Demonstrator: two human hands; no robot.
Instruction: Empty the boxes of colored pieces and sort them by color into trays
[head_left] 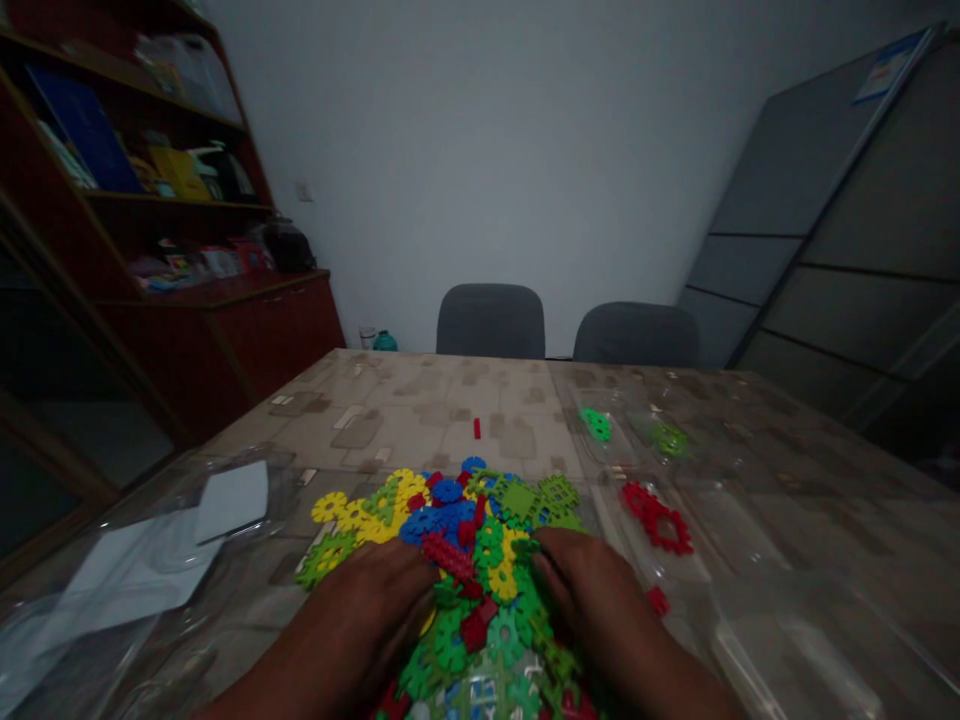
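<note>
A heap of plastic building pieces [442, 520] in yellow, blue, green and red lies at the table's near edge, many shaped like toothed discs. My left hand [382, 595] is at the heap's left side, fingers curled inward and tips mostly hidden. Beside those fingertips is a green piece [448, 596]. At the right side, my right hand [577, 575] curls its fingers against a dark green gear-shaped piece [528, 549]. Between the hands lie a long red toothed piece [448, 556] and a yellow disc [502, 580]. Below them, more green discs [451, 640] spread toward me.
Clear plastic trays [720, 520] stand on the right, near red gear pieces [658, 518], a bright green piece [598, 424] and a yellow-green piece [670, 438]. White sheets [150, 560] and clear plastic lie left. A small red piece [477, 428] sits beyond the heap. Two chairs [491, 320] stand behind.
</note>
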